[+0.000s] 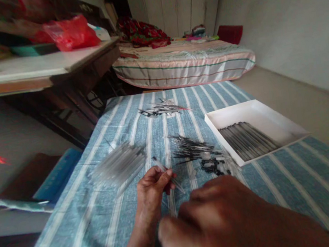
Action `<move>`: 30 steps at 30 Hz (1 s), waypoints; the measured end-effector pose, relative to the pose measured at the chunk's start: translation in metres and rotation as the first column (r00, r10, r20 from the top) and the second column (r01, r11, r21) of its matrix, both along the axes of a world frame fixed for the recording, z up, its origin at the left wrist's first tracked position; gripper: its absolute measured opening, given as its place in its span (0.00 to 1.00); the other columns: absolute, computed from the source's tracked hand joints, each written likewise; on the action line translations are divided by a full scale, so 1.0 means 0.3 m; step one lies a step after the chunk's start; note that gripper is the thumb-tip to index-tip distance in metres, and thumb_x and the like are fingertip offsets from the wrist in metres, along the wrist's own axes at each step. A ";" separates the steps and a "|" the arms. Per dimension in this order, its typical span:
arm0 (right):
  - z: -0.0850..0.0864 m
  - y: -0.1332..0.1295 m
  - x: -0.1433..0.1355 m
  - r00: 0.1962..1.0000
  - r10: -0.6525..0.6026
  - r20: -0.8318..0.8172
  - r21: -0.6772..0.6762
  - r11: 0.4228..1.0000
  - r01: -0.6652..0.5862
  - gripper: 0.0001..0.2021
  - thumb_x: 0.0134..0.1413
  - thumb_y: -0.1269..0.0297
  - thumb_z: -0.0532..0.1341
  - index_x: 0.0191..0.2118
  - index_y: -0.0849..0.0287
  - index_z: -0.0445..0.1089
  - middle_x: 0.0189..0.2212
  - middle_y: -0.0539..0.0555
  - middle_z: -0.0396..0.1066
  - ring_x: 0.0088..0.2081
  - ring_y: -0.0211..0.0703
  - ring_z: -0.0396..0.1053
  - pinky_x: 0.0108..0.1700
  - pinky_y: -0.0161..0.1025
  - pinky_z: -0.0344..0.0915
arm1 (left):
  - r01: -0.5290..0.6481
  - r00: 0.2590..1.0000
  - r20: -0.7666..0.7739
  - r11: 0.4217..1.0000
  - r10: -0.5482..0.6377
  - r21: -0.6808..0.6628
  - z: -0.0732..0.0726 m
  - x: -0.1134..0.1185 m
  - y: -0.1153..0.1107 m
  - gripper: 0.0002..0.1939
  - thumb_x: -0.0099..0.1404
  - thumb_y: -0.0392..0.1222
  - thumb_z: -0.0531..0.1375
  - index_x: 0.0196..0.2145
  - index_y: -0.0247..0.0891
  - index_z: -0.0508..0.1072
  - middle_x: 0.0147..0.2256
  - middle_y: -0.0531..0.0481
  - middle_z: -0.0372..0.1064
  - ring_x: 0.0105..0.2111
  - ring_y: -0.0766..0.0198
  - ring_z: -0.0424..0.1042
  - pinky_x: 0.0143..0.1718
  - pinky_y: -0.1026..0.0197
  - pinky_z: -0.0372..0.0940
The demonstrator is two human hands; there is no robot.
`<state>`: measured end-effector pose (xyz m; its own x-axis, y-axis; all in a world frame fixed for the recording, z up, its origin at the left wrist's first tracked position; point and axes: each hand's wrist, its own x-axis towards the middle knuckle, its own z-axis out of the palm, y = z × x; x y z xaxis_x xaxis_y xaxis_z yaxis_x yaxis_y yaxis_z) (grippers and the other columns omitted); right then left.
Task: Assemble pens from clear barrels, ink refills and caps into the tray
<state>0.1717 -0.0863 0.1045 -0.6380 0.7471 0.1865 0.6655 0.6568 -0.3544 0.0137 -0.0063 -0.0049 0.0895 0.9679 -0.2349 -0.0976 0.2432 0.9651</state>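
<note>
My left hand [155,184] pinches a clear pen barrel [178,186] with a dark upper end, held at a slant over the striped cloth. Close to the camera, my right hand [210,220] is curled and blurred; its fingertips and anything between them are hidden. Left of my left hand lies a pile of clear barrels [121,165]. Thin black refills [193,147] are spread beyond my hands, with small black caps [214,166] beside them. A white box [263,119] on the right holds a row of dark pens [247,140].
Further back on the striped cloth [104,215] lies another pile of thin parts [165,107]. A wooden table [86,56] with a red bag [73,34] stands at the left. A bed [187,68] is behind, and a blue object [58,176] is low at the left.
</note>
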 end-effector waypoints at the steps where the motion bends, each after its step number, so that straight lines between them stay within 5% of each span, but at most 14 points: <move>1: -0.004 0.034 0.005 0.998 -0.047 0.037 -0.017 0.999 0.047 0.05 0.58 0.65 0.57 0.34 0.58 0.69 0.24 0.49 0.73 0.26 0.38 0.69 0.29 0.34 0.59 | 0.013 1.000 0.015 1.000 -0.013 0.000 -0.004 -0.004 0.002 0.11 0.49 0.44 0.67 0.24 0.34 0.70 0.20 0.53 0.70 0.17 0.71 0.63 0.19 0.68 0.56; 3: -0.050 0.079 0.042 0.953 -0.248 0.173 -0.069 0.962 0.263 0.05 0.57 0.69 0.57 0.33 0.58 0.69 0.27 0.51 0.75 0.27 0.40 0.71 0.27 0.35 0.56 | 0.032 0.999 0.030 0.999 -0.032 0.014 -0.014 -0.011 0.006 0.11 0.52 0.45 0.66 0.25 0.34 0.73 0.20 0.53 0.70 0.17 0.71 0.63 0.20 0.68 0.56; 7: -0.214 0.072 0.183 0.767 -0.511 0.387 -0.150 0.786 0.599 0.07 0.58 0.66 0.56 0.35 0.58 0.72 0.30 0.55 0.76 0.34 0.46 0.74 0.30 0.35 0.55 | 0.014 0.998 0.068 1.000 -0.015 0.018 -0.028 -0.021 0.009 0.12 0.54 0.48 0.65 0.25 0.35 0.75 0.23 0.51 0.71 0.19 0.71 0.63 0.21 0.68 0.57; 12: -0.348 -0.015 0.273 0.766 -0.533 0.360 -0.285 0.719 0.634 0.09 0.58 0.65 0.55 0.34 0.56 0.72 0.28 0.52 0.76 0.33 0.43 0.74 0.31 0.33 0.55 | 0.007 0.996 0.088 1.000 -0.006 -0.004 -0.022 -0.014 0.006 0.12 0.53 0.48 0.65 0.25 0.34 0.75 0.23 0.49 0.72 0.19 0.70 0.64 0.21 0.68 0.58; 30: -0.361 -0.011 0.156 0.726 -0.482 0.490 -0.218 0.739 0.637 0.07 0.57 0.63 0.57 0.36 0.56 0.72 0.31 0.55 0.77 0.35 0.48 0.75 0.30 0.36 0.55 | -0.005 0.996 0.089 1.000 0.007 -0.023 -0.023 -0.006 0.005 0.13 0.51 0.49 0.66 0.23 0.34 0.75 0.21 0.51 0.71 0.18 0.70 0.63 0.19 0.68 0.56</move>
<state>0.2186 -0.0897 -0.0039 -0.0352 0.9473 -0.3184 0.9932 -0.0022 -0.1164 0.0118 -0.0048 -0.0118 0.1050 0.9631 -0.2478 -0.1844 0.2637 0.9468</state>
